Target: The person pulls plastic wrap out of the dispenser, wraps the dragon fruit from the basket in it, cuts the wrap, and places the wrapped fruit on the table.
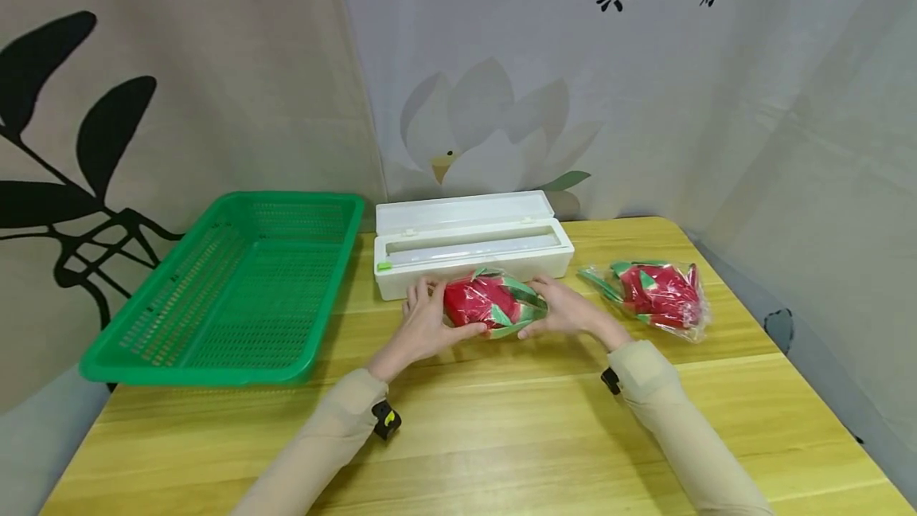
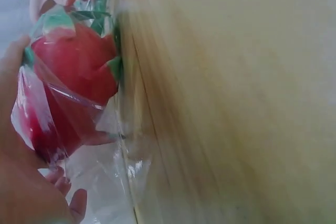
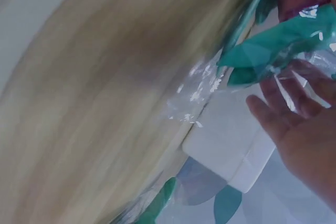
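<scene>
A red dragon fruit (image 1: 489, 302) with green leaf tips, wrapped in clear plastic film, lies sideways just in front of the white box (image 1: 473, 247). My left hand (image 1: 435, 318) grips its red end, thumb on the near side and fingers toward the box. At the leafy end, my right hand (image 1: 562, 310) holds the fruit with thumb and fingers spread around the tips. Loose film (image 2: 137, 169) hangs off the fruit in the left wrist view. Crinkled film also shows beside the green leaves (image 3: 283, 40) and right fingers (image 3: 273, 111) in the right wrist view.
A second wrapped dragon fruit (image 1: 662, 295) lies on the right of the wooden table (image 1: 473, 436). On the left stands a green plastic basket (image 1: 308, 369). The white box has its lid (image 1: 462, 213) raised and a film roll (image 1: 473, 249) inside.
</scene>
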Action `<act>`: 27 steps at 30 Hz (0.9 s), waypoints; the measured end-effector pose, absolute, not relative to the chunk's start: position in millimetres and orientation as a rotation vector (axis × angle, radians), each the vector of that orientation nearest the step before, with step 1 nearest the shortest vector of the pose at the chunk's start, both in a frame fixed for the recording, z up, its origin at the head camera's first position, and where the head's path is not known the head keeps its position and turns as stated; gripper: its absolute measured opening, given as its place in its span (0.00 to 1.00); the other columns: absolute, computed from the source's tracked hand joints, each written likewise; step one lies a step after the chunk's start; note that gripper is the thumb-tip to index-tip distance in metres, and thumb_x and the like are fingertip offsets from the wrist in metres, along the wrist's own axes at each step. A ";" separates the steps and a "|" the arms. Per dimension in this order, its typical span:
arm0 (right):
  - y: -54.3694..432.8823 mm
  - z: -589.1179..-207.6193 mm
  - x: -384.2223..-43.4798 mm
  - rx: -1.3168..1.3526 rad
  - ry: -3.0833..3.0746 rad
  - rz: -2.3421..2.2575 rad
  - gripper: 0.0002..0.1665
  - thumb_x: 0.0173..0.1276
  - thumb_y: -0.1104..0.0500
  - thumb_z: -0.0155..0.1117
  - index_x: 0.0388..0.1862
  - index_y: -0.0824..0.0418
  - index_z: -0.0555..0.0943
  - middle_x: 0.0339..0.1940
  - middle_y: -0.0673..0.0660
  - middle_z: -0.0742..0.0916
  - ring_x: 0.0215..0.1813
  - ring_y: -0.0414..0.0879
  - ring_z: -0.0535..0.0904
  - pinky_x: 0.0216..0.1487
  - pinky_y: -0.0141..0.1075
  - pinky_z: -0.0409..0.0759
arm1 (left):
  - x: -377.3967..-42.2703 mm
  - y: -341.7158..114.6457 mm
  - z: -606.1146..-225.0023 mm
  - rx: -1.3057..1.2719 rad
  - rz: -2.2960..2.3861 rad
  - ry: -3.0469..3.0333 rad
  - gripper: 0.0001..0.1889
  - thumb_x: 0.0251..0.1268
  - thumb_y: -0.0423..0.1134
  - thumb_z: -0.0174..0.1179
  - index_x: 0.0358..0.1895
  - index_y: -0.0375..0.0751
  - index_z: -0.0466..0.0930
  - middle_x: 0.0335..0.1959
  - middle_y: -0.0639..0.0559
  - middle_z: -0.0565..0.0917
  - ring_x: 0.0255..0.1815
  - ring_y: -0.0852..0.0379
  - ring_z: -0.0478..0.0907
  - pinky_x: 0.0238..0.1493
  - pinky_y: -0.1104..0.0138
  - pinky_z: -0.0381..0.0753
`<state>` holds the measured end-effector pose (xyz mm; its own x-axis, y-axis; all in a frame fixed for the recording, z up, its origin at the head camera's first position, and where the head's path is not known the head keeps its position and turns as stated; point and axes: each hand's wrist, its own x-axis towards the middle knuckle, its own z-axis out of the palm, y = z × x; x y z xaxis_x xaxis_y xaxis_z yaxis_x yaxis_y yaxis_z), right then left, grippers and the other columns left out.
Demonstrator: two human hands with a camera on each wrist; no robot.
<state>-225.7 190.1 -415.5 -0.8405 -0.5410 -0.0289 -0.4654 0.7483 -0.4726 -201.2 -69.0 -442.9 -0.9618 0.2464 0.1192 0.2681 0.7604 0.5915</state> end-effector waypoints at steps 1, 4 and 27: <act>190.9 -416.1 -226.8 -0.785 2.771 -0.686 0.52 0.50 0.43 0.76 0.65 0.72 0.67 0.65 0.67 0.72 0.66 0.62 0.69 0.67 0.55 0.68 | -202.1 -68.7 -443.1 -0.421 -0.994 -2.919 0.53 0.44 0.69 0.65 0.71 0.42 0.58 0.65 0.40 0.59 0.63 0.43 0.54 0.60 0.49 0.65; 192.9 -417.9 -229.1 -0.748 2.757 -0.681 0.53 0.52 0.41 0.74 0.66 0.71 0.66 0.67 0.69 0.70 0.67 0.65 0.68 0.67 0.56 0.68 | -203.9 -69.0 -444.9 -0.408 -1.008 -2.934 0.55 0.47 0.70 0.63 0.75 0.44 0.50 0.69 0.39 0.59 0.67 0.39 0.53 0.65 0.44 0.63; 194.7 -420.1 -233.5 -0.718 2.718 -0.743 0.52 0.54 0.43 0.72 0.68 0.73 0.63 0.67 0.71 0.70 0.67 0.64 0.68 0.67 0.55 0.68 | -199.0 -60.4 -444.7 -0.389 -0.796 -2.751 0.49 0.48 0.67 0.65 0.68 0.38 0.61 0.58 0.39 0.66 0.58 0.44 0.62 0.56 0.51 0.70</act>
